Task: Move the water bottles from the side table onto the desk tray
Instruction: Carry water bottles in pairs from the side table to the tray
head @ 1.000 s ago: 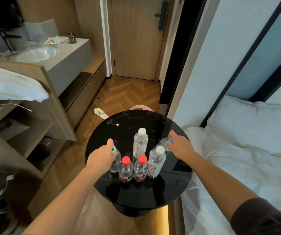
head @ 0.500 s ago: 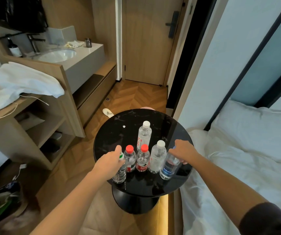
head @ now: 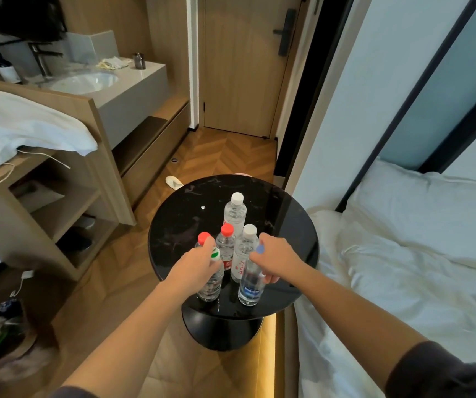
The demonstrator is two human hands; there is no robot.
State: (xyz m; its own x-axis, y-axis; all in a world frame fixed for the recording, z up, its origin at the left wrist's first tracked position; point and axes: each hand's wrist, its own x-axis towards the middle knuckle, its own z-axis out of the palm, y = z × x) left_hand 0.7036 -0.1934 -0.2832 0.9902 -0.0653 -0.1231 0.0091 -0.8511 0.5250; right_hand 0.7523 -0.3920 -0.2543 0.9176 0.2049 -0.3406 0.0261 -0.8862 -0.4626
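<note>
Several water bottles stand on a round black side table (head: 179, 225). My left hand (head: 193, 268) grips a green-capped bottle (head: 212, 285) near the table's front edge. My right hand (head: 278, 258) grips a blue-capped, blue-labelled bottle (head: 251, 285) beside it. Behind them stand two red-capped bottles (head: 226, 245) (head: 204, 238), a white-capped bottle (head: 245, 248) and, farther back, a taller white-capped bottle (head: 235, 211). No desk tray is in view.
A bed with white sheets (head: 403, 268) lies right of the table. A wooden shelf unit (head: 58, 208) with a white towel (head: 21, 127) stands at left, with a sink counter (head: 127, 84) behind it. A slipper (head: 173, 182) lies on the wood floor before the door (head: 239, 67).
Both hands have drawn their bottles toward the table's front edge; the blue-capped bottle came from behind the white-capped one. The view has pulled back from the table.
</note>
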